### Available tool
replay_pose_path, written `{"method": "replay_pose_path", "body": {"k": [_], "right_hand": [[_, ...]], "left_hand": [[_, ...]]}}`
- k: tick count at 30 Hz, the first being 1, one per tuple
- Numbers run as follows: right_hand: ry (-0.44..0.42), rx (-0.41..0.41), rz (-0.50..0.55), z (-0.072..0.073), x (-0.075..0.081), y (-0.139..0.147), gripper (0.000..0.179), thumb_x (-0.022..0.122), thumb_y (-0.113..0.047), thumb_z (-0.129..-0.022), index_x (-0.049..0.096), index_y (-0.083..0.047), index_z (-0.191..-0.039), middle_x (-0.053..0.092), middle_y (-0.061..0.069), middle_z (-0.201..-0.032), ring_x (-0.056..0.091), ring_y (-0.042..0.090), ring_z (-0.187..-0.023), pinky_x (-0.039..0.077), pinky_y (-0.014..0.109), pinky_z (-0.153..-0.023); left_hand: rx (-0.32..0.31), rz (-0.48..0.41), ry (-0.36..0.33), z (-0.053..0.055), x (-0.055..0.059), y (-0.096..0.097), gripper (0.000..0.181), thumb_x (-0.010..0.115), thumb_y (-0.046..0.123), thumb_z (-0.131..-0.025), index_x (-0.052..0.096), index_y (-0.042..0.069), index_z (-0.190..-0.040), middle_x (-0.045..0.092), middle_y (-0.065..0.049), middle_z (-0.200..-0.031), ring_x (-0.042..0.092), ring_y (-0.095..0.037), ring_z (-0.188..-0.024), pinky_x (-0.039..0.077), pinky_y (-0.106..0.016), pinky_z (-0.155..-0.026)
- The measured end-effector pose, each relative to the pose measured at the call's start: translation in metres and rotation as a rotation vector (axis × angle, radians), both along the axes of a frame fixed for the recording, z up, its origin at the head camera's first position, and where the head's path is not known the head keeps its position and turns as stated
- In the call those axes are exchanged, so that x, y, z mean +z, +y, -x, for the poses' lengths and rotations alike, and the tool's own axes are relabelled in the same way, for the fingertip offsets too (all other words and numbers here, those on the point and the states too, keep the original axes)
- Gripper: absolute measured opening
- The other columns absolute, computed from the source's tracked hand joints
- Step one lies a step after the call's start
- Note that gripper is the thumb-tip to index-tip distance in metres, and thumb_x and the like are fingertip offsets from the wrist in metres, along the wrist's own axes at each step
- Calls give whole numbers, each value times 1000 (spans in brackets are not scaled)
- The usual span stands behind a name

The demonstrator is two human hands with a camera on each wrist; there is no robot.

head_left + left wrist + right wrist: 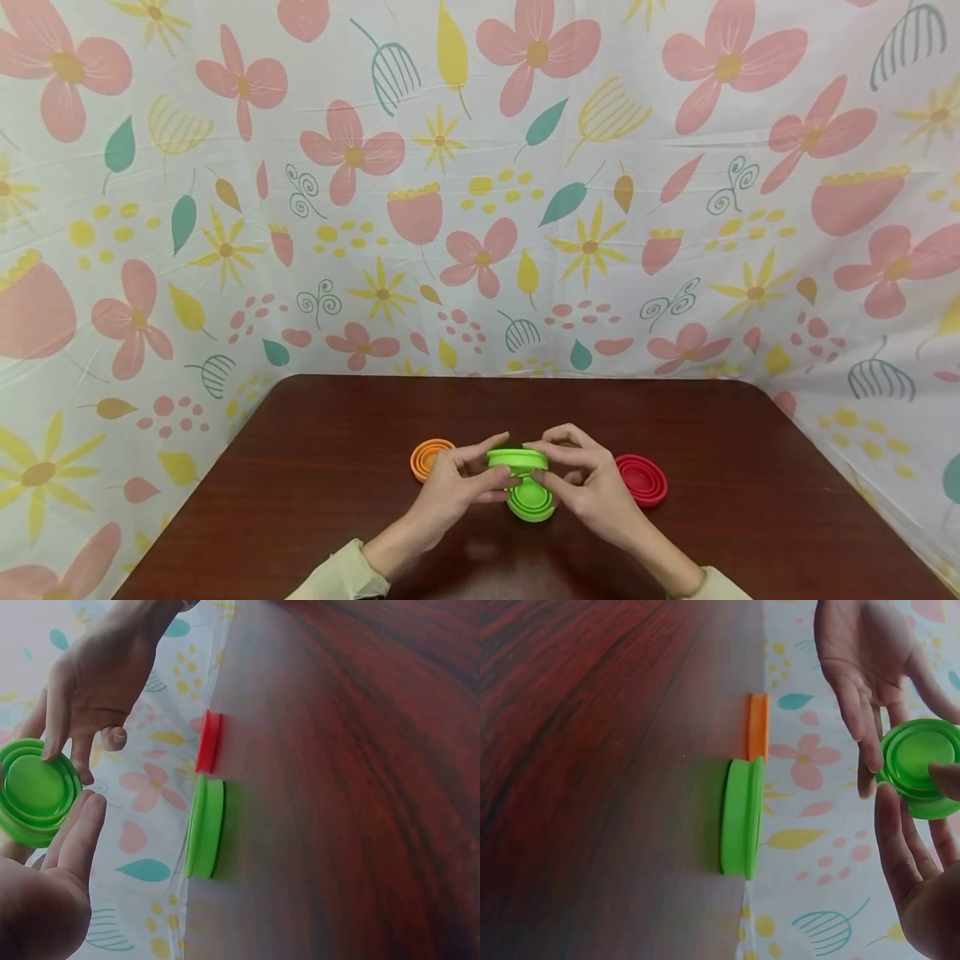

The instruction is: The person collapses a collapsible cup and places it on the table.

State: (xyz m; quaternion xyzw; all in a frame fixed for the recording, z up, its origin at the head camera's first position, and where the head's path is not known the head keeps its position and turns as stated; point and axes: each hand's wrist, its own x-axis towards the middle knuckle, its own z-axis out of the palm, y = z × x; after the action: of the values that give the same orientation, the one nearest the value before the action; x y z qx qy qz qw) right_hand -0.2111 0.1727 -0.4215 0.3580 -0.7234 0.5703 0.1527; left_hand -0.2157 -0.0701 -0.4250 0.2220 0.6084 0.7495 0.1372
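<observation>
Both hands hold one green collapsible silicone cup, pressed flat into rings, a little above the table. My left hand grips its left edge with thumb and fingers. On the opposite edge, the thumb and fingers of my right hand pinch the rim. The ringed face of the held cup shows in the left wrist view. Below the hands, a second flattened green cup lies on the table, partly covered by the fingers in the head view; the right wrist view shows this green cup from the side.
An orange flattened cup lies on the dark wooden table, left of the hands and partly behind the left one. To the right is a red flattened cup. A flower-printed cloth hangs behind the table and along its sides.
</observation>
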Motion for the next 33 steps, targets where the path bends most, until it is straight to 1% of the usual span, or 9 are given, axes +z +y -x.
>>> {"method": "replay_pose_path", "body": {"k": [7,10,13,15,19,23,26,30,33], "right_hand": [[46,-30,-19,-3,-3,0,36,77,9,-91,79,-7,-123,58,6,-114,62,17,-102,59,31,-54],[48,-11,-36,-3,-2,0,35,78,8,-91,79,-7,-123,58,7,-115,62,18,-101,60,31,-55],[-9,34,-58,-2,2,1,41,80,3,-91,76,-10,-129,57,9,-120,62,17,-101,62,32,-59],[-64,69,-71,-1,4,3,48,83,0,-89,73,-10,-135,55,12,-124,62,18,-102,64,35,-64],[-182,80,-105,1,7,6,62,87,-6,-87,66,-13,-145,52,15,-133,64,20,-107,65,39,-75],[-250,64,-155,3,8,8,68,88,-13,-87,60,-12,-149,51,13,-140,66,24,-112,64,42,-84],[-276,83,-178,5,9,9,71,88,-15,-87,58,-9,-151,50,13,-142,65,26,-114,64,42,-86],[-290,114,-173,7,10,9,75,89,-14,-86,55,-5,-152,49,18,-143,64,28,-116,63,40,-88],[-307,128,-164,9,10,9,78,90,-13,-85,54,-3,-153,48,21,-145,65,28,-117,62,38,-91]], "left_hand": [[7,-12,-10,-2,-1,1,56,75,15,-100,56,5,-152,72,-21,-120,67,-48,-116,55,-57,-98],[11,-12,2,-1,-1,0,57,76,13,-99,56,3,-151,72,-21,-119,69,-43,-114,55,-58,-98],[-2,-2,20,0,-1,-1,58,77,10,-98,55,2,-152,72,-22,-122,72,-34,-112,57,-52,-97],[-18,7,35,0,-2,-1,61,76,8,-98,52,2,-154,70,-22,-129,72,-29,-114,59,-45,-96],[-32,26,62,2,-4,-2,70,77,3,-96,46,3,-158,64,-20,-141,70,-28,-118,60,-35,-94],[-33,36,74,2,-6,-2,77,81,2,-92,43,4,-160,64,-19,-141,71,-28,-116,61,-34,-93],[-62,23,86,2,-8,-2,80,82,0,-90,42,2,-160,62,-19,-143,70,-28,-118,61,-36,-93],[-94,-2,90,2,-9,-1,82,82,-2,-90,40,1,-160,58,-21,-148,68,-30,-122,60,-37,-94],[-103,-17,70,2,-9,-1,83,82,-1,-90,39,1,-161,56,-21,-150,66,-31,-124,60,-38,-96]]}}
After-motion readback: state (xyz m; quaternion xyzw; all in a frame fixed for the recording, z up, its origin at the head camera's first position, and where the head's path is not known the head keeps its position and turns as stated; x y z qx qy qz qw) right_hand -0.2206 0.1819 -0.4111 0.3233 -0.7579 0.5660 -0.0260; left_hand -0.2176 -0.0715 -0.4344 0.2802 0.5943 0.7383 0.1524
